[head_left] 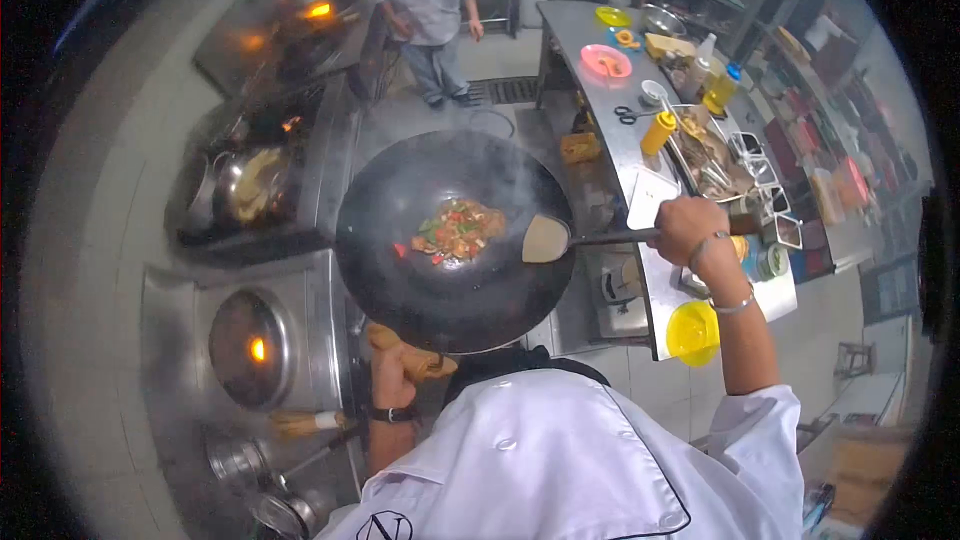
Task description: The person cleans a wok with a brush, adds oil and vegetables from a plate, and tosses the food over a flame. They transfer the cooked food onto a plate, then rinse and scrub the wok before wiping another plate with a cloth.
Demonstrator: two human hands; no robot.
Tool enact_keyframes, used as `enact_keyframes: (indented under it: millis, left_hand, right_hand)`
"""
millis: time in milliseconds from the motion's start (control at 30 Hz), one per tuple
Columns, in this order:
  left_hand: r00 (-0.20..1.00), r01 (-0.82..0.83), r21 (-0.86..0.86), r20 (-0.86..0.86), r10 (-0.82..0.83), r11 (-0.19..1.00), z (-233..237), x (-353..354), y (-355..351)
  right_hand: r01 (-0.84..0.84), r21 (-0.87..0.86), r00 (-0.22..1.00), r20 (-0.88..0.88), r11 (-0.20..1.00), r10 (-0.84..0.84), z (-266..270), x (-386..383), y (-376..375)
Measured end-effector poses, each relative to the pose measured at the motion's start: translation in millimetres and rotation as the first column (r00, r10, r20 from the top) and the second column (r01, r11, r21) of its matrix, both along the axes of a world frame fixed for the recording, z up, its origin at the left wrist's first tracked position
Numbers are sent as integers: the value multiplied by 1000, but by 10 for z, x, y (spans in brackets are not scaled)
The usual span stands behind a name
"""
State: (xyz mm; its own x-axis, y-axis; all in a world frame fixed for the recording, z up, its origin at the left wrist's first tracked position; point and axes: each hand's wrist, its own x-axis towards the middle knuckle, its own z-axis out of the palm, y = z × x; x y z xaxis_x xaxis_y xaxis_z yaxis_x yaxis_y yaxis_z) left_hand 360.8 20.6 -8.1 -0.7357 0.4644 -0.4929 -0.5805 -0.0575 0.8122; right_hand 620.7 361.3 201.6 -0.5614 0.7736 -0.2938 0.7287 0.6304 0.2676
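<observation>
A large black wok is held up in front of me, with a small heap of chopped vegetables and meat in its middle and steam rising off it. My left hand grips the wok's near rim through a folded tan cloth. My right hand is closed around the long handle of a metal ladle, whose bowl rests inside the wok to the right of the food.
A lit burner ring glows at lower left; pots and flames sit on the stove range behind. A steel counter on the right carries squeeze bottles, a yellow bowl, seasoning tins and plates. Another person in white stands at the back.
</observation>
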Motion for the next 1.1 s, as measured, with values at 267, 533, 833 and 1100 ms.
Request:
enact_keyframes:
  millis: [267,533,833,1100]
  left_hand:
    - [953,295,0,-67,-295,955,327,-288,469]
    - [665,634,-254,-304,-682,731,417,-297,832]
    - [834,550,-62,99,-543,833,79,-247,907]
    - [831,540,-42,186,-524,841,28,-13,1055]
  right_hand:
    - [69,-192,967,-230,979,-113,-1048,-229,661]
    - [172,-344,852,-419,923,-315,-1150,19,238]
    - [419,-375,748,-373,827,-549,-1072,958,-555]
    - [491,-362,679,-411,792,-609,-1220,1831,-671]
